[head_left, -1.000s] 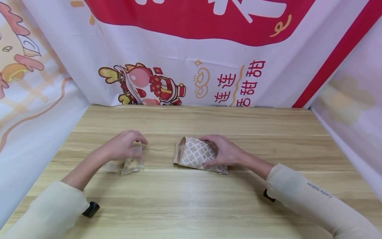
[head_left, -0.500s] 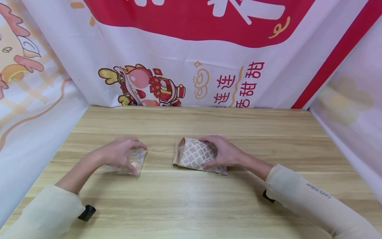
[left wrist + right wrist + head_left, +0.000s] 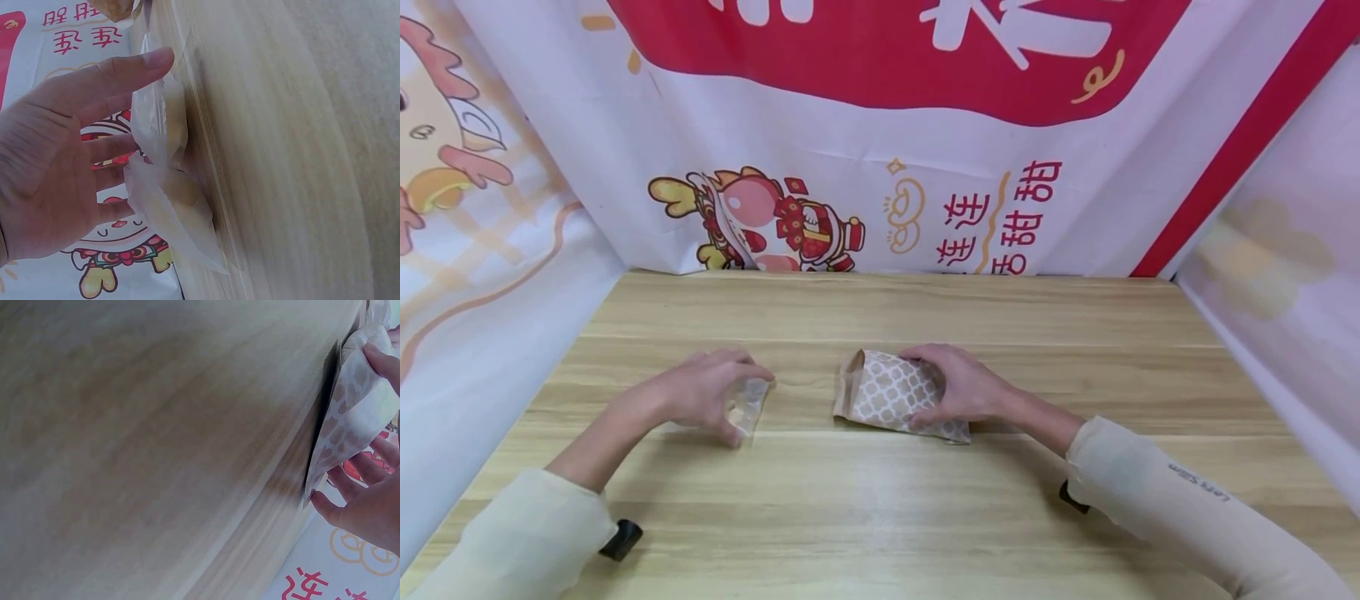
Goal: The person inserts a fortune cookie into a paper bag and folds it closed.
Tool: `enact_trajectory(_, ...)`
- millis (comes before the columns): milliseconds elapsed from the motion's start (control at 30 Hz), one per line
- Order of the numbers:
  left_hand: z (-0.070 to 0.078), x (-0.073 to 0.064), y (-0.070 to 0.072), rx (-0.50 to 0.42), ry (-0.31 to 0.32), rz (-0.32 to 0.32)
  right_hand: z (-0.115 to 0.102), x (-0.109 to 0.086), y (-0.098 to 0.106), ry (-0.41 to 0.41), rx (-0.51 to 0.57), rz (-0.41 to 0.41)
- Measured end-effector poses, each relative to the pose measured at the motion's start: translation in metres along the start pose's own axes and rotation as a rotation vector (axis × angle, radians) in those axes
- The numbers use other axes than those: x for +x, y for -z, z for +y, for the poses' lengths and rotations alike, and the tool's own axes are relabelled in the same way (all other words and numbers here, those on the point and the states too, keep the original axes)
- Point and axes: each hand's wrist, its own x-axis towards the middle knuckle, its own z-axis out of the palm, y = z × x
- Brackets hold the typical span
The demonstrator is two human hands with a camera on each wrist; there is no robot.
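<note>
My left hand (image 3: 703, 392) arches over a small clear plastic packet (image 3: 747, 407) lying left of centre, thumb on its near side and fingers on its far side. In the left wrist view two packets lie together, an upper packet (image 3: 172, 119) under the thumb and a lower packet (image 3: 181, 209) by the other fingers; both hold something pale yellowish. With fingers and thumb on its opposite edges, my right hand (image 3: 970, 387) grips a brown paper bag (image 3: 887, 390) with a white lattice print. The bag lies flat, its open mouth facing left, toward the packets.
Everything lies on a wood-grain table (image 3: 880, 508). A white cloth backdrop (image 3: 850, 137) with red print closes off the back, and printed cloth sides (image 3: 490, 267) stand left and right. Bare tabletop separates the two hands.
My left hand has come down over the packets and its thumb and fingers have closed in around them. The right hand and the paper bag have stayed in place.
</note>
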Motion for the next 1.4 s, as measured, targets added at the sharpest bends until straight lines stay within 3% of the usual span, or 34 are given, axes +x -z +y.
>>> enact_trajectory(267,-0.002,0.001,0.001,0.007,-0.028,-0.005,-0.001,0.0,0.0,-0.001,0.005,-0.001)
enact_trajectory(800,-0.005,0.011,-0.003,-0.085,-0.067,0.082,-0.002,-0.001,0.0,-0.001,-0.002,-0.002)
enact_trajectory(1167,0.001,0.023,-0.003,-0.131,-0.061,0.096,0.0,0.0,-0.001,0.001,-0.012,0.001)
enact_trajectory(1400,0.008,0.027,-0.003,-0.144,-0.1,0.12,-0.001,0.0,-0.001,0.009,-0.012,0.002)
